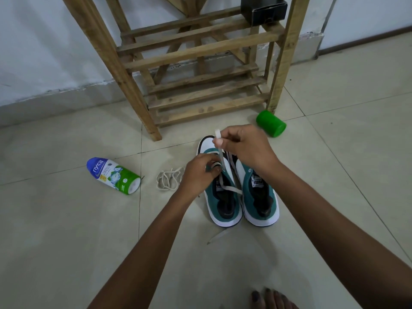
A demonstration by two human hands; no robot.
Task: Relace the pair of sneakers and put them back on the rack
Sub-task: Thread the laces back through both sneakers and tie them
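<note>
- The spare lace (168, 179) lies loose on the floor (66, 219), so 1 sneaker is unstarted.
- Your left hand (199, 172) pinches the left sneaker (219, 192) at its eyelets.
- Your right hand (243, 148) pinches the lace end (219, 142), pulled up; only the lowest rows look laced.
- The right sneaker (259, 197) sits unlaced beside it; the rack (200, 63) waits beyond.

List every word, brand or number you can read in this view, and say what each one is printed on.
"nycil": white letters on the blue top end of the powder bottle lying on the floor tiles.
Smaller print on that bottle's white and green label: too small to read.
"PUMA": tongue label of the right-hand sneaker; blurred, so only a likely reading.
Green cap, wooden rack and black box: no readable text.
</note>
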